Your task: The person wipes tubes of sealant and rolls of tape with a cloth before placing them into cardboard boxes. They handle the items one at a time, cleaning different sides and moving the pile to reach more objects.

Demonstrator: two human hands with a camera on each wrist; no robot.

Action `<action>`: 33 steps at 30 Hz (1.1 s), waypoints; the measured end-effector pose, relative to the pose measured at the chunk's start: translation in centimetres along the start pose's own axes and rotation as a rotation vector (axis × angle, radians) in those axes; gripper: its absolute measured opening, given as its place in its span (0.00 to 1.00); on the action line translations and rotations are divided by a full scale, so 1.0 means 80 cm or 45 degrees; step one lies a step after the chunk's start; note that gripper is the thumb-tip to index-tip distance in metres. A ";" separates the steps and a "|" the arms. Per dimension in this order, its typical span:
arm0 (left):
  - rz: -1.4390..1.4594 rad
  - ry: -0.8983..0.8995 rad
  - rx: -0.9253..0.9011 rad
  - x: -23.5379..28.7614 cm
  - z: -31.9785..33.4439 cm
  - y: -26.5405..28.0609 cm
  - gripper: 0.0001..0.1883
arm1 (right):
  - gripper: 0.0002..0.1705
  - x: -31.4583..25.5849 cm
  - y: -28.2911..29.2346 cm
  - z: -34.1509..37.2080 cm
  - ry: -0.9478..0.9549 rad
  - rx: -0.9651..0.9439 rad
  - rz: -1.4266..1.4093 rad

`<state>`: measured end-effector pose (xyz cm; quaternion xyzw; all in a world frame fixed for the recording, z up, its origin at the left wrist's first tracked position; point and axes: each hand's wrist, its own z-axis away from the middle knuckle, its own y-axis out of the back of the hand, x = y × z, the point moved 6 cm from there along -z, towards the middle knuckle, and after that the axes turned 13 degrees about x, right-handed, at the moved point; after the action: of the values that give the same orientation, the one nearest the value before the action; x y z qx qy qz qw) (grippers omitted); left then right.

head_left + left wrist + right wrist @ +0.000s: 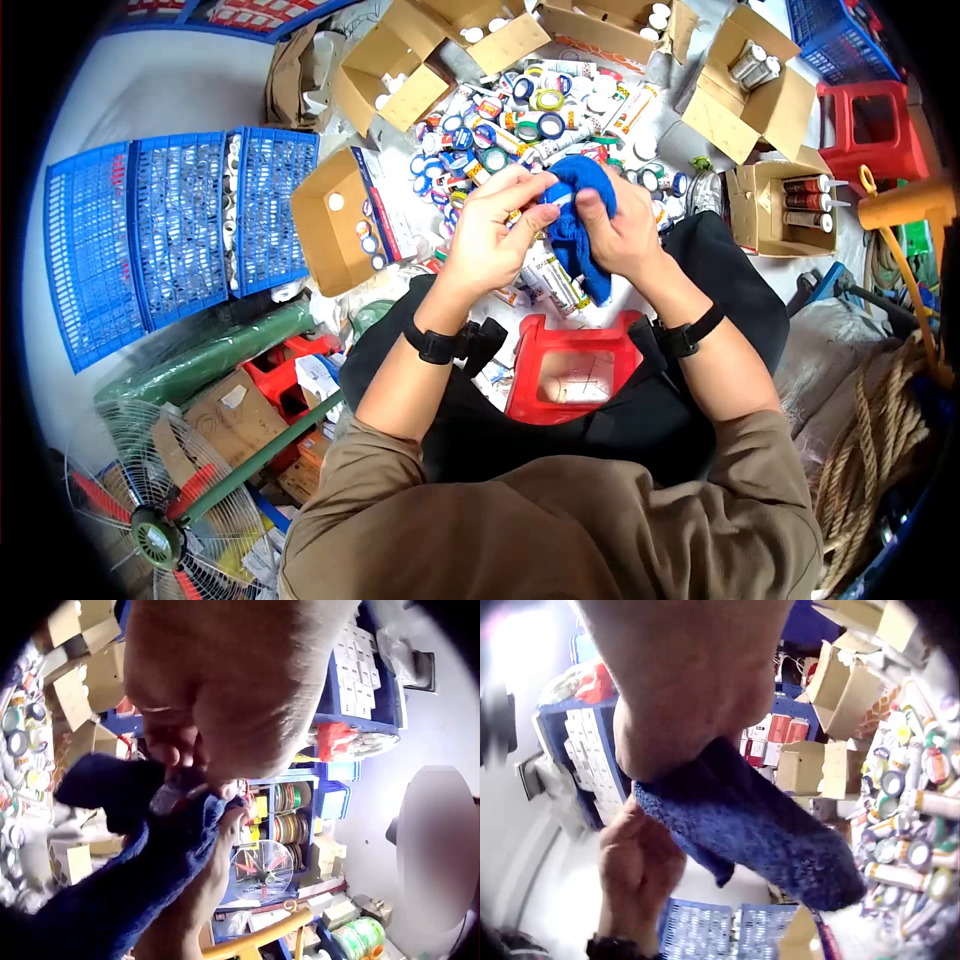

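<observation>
A blue terry cloth [572, 225] is bunched between both hands in front of the body. My right hand [628, 225] grips it from the right, thumb laid along the front. From the left, my left hand [497, 235] pinches the cloth's edge with thumb and fingertips. In the left wrist view a small pale, shiny patch [166, 796] shows inside the folds; I cannot tell what it is. One long end of the cloth [780, 840] hangs down in the right wrist view. Below the hands lies a white printed tube [553, 280].
A heap of tape rolls and tubes [510, 125] covers the floor ahead. Cardboard boxes [395, 60] ring it, one with dark cartridges [808, 202] at right. Blue crates [180, 225] stand left, a red stool [575, 370] between the knees, a fan [155, 535] lower left.
</observation>
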<state>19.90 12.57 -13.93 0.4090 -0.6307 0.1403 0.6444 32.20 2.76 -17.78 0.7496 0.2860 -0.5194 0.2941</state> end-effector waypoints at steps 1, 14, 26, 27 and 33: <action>0.101 0.055 0.053 0.000 0.003 -0.004 0.14 | 0.28 -0.009 0.005 -0.006 -0.057 0.110 -0.088; -0.215 -0.015 0.463 0.022 -0.014 -0.049 0.15 | 0.32 0.004 -0.018 0.036 -1.186 0.043 -1.652; 0.134 0.167 0.279 0.024 0.023 -0.088 0.35 | 0.27 -0.001 0.033 0.022 -0.450 0.403 -0.289; 0.190 0.166 0.351 0.025 0.019 -0.088 0.31 | 0.27 0.000 0.032 0.024 -0.452 0.403 -0.288; 0.037 0.415 0.203 0.018 0.009 -0.079 0.22 | 0.29 -0.049 0.027 0.023 0.352 0.447 0.020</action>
<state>24.02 7.61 -14.88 0.4215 -0.5105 0.2637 0.7015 31.51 -0.55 -14.33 0.8556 0.2230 -0.4512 0.1213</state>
